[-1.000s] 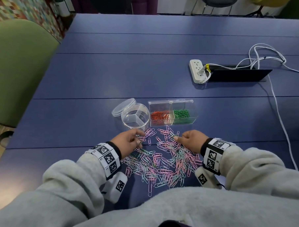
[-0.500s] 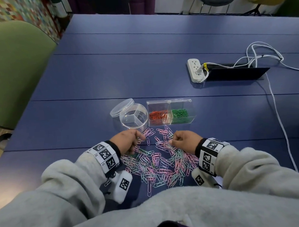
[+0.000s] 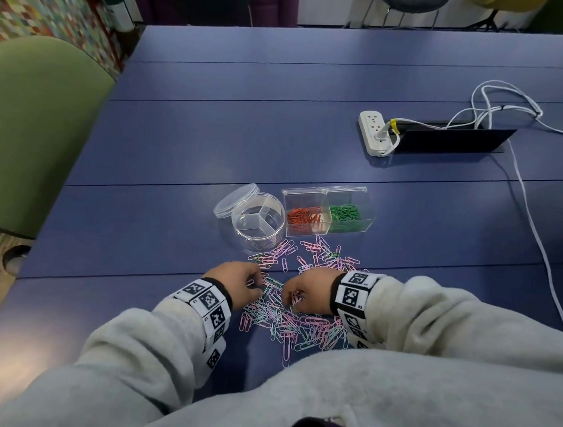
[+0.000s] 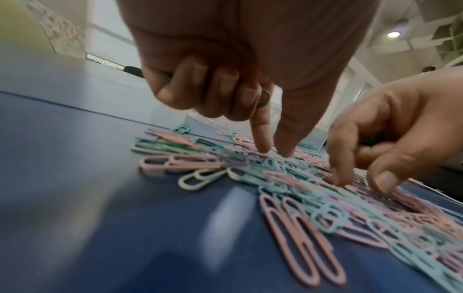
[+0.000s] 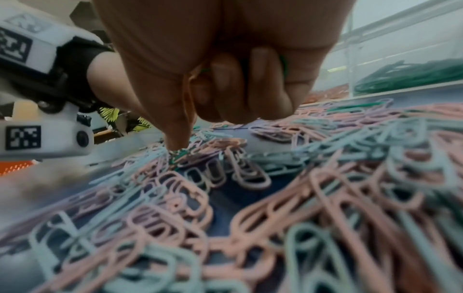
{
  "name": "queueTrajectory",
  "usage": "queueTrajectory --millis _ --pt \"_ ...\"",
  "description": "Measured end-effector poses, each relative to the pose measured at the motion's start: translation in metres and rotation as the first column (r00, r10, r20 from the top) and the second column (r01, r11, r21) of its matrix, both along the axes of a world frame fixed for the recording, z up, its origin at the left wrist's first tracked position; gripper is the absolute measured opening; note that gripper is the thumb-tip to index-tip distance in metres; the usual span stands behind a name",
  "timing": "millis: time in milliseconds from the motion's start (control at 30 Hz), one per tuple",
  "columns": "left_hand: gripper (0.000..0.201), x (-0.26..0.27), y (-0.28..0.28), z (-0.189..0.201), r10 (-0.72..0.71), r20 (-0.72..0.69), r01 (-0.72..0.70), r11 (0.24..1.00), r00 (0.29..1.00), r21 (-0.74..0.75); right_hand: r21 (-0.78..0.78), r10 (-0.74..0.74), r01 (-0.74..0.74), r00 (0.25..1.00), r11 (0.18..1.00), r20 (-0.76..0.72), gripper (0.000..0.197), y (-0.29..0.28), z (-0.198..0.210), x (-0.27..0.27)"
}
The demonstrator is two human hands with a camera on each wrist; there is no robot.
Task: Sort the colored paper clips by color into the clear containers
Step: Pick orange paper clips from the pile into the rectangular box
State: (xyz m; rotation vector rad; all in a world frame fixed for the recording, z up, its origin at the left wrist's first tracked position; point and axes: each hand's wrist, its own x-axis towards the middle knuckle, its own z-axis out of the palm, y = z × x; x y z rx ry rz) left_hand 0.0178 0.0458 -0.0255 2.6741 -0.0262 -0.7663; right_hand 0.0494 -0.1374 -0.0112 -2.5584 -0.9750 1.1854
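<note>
Mid-sort, picking green paper clips (image 4: 263, 97) from pile (image 3: 298, 322); left hand (image 3: 236, 288) and right hand (image 3: 309, 291) each clutching some. Next: drop into green compartment (image 3: 346, 215).

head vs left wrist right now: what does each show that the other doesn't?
Head only: the round divided container with its lid leaning on it, the rectangular box holding orange clips and green clips, and the power strip.

Left wrist only: green clips tucked under the left hand's curled fingers, while its index fingertip and thumb tip touch the pile.

Both: the loose pile of pastel clips on the blue table, with the right hand also picking at it.
</note>
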Motion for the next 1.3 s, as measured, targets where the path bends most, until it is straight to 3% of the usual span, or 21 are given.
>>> queueTrajectory --millis 200,367,733,933,1100,1300 --pt "0.016 0.000 -0.014 0.000 -0.045 -0.017 0.046 0.998 0.999 0.043 -0.106 0.036 -0.026 0.995 0.994 0.097 0.016 0.000 -0.007 0.002" --pt "0.013 -0.002 -0.015 -0.005 -0.076 0.004 0.076 0.997 0.997 0.011 -0.106 0.030 -0.018 0.994 0.994 0.106 0.004 -0.010 -0.005 0.002" --pt "0.011 -0.003 -0.017 -0.004 -0.154 -0.025 0.154 0.988 0.988 0.017 -0.087 0.026 -0.016 0.993 0.996 0.112 0.018 -0.012 -0.009 -0.001" --pt "0.007 -0.006 -0.016 -0.008 -0.131 -0.026 0.131 0.991 0.991 -0.027 -0.086 0.009 0.001 0.994 0.996 0.111 0.005 -0.013 -0.007 -0.002" --pt "0.014 -0.011 -0.022 -0.004 -0.195 -0.006 0.195 0.981 0.981 0.009 -0.007 -0.113 0.113 0.993 0.994 0.037 0.005 -0.020 -0.011 -0.003" --pt "0.010 -0.009 -0.021 -0.006 -0.091 0.025 0.092 0.996 0.996 -0.011 0.049 -0.258 0.258 0.966 0.965 -0.002 0.016 -0.040 -0.011 0.002"
